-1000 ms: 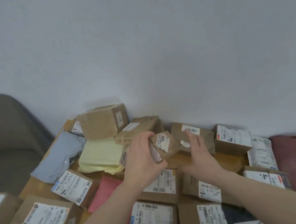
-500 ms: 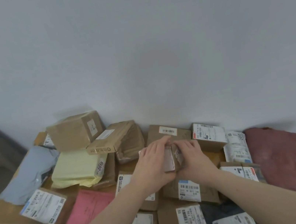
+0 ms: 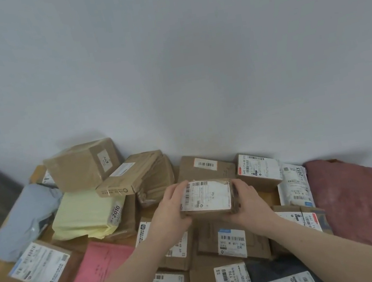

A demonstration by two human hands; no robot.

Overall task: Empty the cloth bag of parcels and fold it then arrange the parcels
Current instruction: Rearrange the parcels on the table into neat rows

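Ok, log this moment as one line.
stage: arranging parcels | left hand + right hand: grip small labelled parcel | cloth bag: folded, right

Brown parcels (image 3: 210,165) with white barcode labels; pale yellow mailer (image 3: 82,214); pink envelope (image 3: 99,264); maroon cloth bag (image 3: 361,205)

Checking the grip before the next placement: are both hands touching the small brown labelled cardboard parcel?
Touching. The head view shows the left hand and right hand curled round opposite ends of the small brown labelled cardboard parcel.
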